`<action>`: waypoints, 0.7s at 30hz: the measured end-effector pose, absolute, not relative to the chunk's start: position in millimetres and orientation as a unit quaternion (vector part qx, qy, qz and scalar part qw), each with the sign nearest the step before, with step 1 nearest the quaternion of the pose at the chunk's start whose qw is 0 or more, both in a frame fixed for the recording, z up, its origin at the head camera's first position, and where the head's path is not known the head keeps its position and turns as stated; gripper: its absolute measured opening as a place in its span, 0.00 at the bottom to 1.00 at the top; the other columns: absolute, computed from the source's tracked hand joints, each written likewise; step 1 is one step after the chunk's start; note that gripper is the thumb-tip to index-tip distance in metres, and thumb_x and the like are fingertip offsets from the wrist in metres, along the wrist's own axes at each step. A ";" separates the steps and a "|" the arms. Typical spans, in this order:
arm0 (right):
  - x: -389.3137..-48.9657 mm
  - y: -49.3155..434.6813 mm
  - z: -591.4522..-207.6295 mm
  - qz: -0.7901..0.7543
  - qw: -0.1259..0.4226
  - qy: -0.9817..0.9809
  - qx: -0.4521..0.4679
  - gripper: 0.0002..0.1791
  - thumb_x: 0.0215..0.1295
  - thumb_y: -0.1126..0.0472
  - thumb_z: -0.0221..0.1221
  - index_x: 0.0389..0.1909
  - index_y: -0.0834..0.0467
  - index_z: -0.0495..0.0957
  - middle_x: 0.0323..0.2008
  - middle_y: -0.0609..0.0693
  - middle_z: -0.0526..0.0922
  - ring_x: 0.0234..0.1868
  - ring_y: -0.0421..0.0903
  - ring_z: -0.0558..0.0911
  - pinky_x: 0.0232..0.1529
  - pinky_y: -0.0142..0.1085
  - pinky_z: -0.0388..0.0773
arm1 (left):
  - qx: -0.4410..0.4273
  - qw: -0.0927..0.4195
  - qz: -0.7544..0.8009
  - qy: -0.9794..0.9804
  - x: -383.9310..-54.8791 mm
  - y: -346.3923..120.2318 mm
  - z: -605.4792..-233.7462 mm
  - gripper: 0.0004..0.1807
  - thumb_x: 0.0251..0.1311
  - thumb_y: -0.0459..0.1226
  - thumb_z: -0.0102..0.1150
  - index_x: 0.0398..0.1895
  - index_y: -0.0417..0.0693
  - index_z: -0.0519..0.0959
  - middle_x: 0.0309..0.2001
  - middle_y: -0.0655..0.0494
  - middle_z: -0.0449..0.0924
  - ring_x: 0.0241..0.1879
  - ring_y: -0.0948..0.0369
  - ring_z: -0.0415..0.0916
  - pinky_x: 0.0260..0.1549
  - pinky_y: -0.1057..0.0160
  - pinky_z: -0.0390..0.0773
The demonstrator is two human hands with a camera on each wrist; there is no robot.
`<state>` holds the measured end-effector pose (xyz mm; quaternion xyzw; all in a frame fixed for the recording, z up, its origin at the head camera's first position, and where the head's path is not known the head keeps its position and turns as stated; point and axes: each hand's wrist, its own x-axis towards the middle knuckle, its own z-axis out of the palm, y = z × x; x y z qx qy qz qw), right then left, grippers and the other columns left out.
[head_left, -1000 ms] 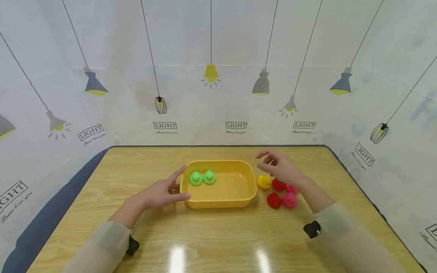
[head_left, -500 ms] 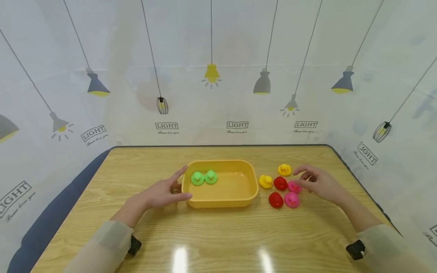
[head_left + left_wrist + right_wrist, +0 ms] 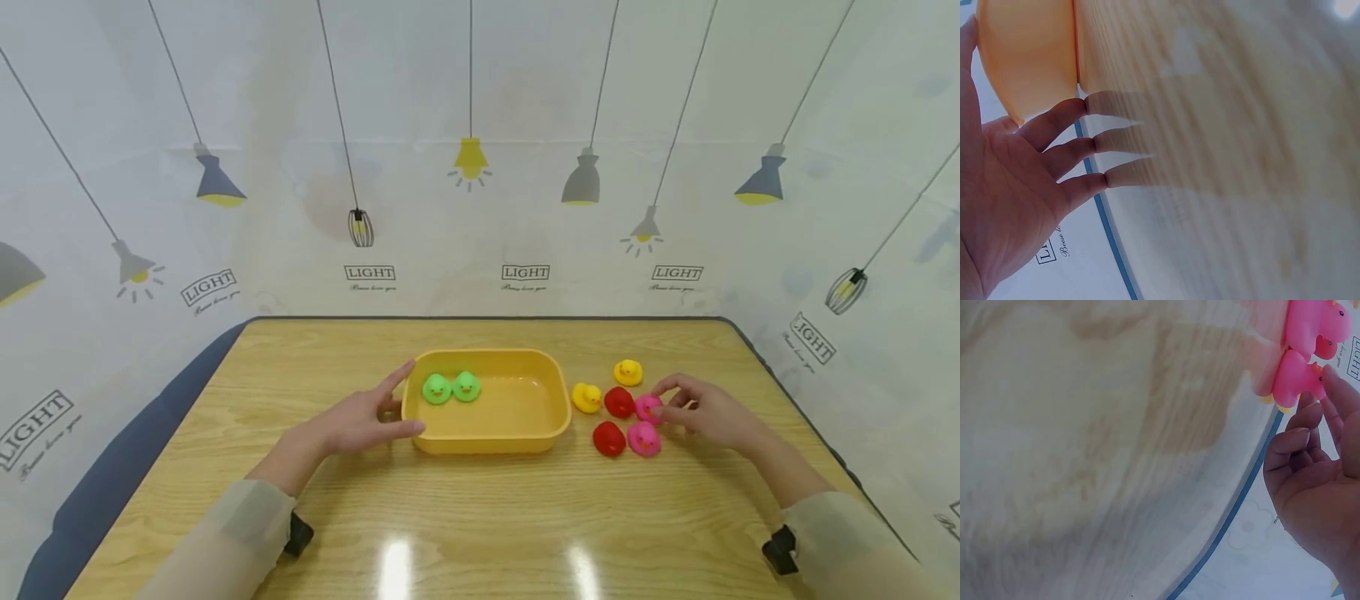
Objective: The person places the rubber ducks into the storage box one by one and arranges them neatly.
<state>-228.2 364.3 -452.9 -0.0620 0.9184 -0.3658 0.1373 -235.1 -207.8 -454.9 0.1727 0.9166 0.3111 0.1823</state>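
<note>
My left hand (image 3: 352, 425) rests against the left end of a yellow plastic tray (image 3: 491, 444), thumb over the front rim and index finger along the back corner. In the left wrist view its other fingers reach straight down to the table beside the tray wall (image 3: 1029, 56). Two green rubber ducks (image 3: 452, 388) sit side by side in the tray's left half. On the right, thumb and fingertips of my right hand (image 3: 716, 412) pinch a pink rubber duck (image 3: 1291, 381), which stands on the table. A second pink duck (image 3: 644, 439) is just in front of it.
Two red ducks (image 3: 609, 439) stand left of the pink ones. One yellow duck (image 3: 587, 398) is beside the tray's right end; another yellow duck (image 3: 627, 372) lies farther back. A lamp-print curtain (image 3: 420, 292) hangs beyond the wooden table (image 3: 480, 508).
My right hand has moved from above the yellow ducks rightward and down onto the pink duck, uncovering the far yellow one. My left hand stays at the tray.
</note>
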 end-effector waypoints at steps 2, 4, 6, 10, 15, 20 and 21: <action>-229.1 362.9 -454.6 -0.360 0.139 0.921 -0.052 0.23 0.77 0.45 0.68 0.64 0.52 0.78 0.43 0.55 0.82 0.40 0.51 0.79 0.34 0.36 0.79 | 0.173 0.183 0.312 0.916 -234.6 -208.2 -455.1 0.61 0.66 0.74 0.62 0.91 0.79 0.36 0.77 0.39 0.75 0.77 0.36 0.72 0.77 0.30 0.67; -229.1 362.3 -455.4 -0.354 0.135 0.924 -0.052 0.22 0.78 0.46 0.68 0.64 0.52 0.78 0.44 0.55 0.83 0.40 0.51 0.79 0.35 0.36 0.80 | 0.174 0.183 0.313 0.916 -234.4 -208.6 -455.3 0.61 0.66 0.74 0.62 0.91 0.79 0.36 0.78 0.39 0.75 0.77 0.36 0.72 0.77 0.30 0.67; -229.0 362.1 -455.0 -0.350 0.130 0.926 -0.053 0.21 0.79 0.48 0.67 0.64 0.53 0.78 0.44 0.55 0.84 0.40 0.51 0.80 0.36 0.37 0.81 | 0.172 0.184 0.316 0.915 -234.5 -209.0 -455.2 0.61 0.66 0.74 0.63 0.91 0.80 0.36 0.78 0.39 0.74 0.78 0.36 0.71 0.77 0.30 0.66; -227.7 364.7 -451.6 -0.344 0.120 0.930 -0.058 0.20 0.82 0.52 0.64 0.66 0.55 0.78 0.45 0.55 0.85 0.40 0.50 0.81 0.37 0.37 0.82 | 0.173 0.186 0.316 0.914 -236.1 -208.6 -453.4 0.60 0.67 0.73 0.62 0.91 0.80 0.35 0.79 0.40 0.74 0.79 0.35 0.70 0.77 0.29 0.65; -227.7 368.3 -450.3 -0.355 0.121 0.925 -0.065 0.22 0.82 0.52 0.64 0.69 0.57 0.75 0.45 0.56 0.85 0.40 0.49 0.80 0.35 0.36 0.81 | 0.175 0.189 0.313 0.914 -236.7 -207.3 -451.3 0.61 0.67 0.73 0.61 0.91 0.78 0.35 0.78 0.41 0.75 0.78 0.36 0.71 0.76 0.29 0.66; -229.4 372.9 -455.3 -0.369 0.131 0.918 -0.068 0.25 0.79 0.57 0.67 0.70 0.59 0.74 0.43 0.55 0.83 0.38 0.48 0.78 0.33 0.35 0.80 | 0.174 0.191 0.312 0.914 -235.2 -208.1 -452.1 0.61 0.67 0.73 0.62 0.91 0.78 0.35 0.78 0.41 0.75 0.78 0.36 0.71 0.77 0.29 0.67; -229.7 374.2 -456.8 -0.368 0.133 0.918 -0.067 0.25 0.78 0.57 0.67 0.70 0.60 0.74 0.43 0.55 0.83 0.38 0.48 0.78 0.33 0.35 0.80 | 0.175 0.191 0.312 0.914 -234.9 -208.2 -452.6 0.61 0.67 0.73 0.62 0.91 0.78 0.35 0.78 0.41 0.75 0.78 0.36 0.71 0.77 0.29 0.67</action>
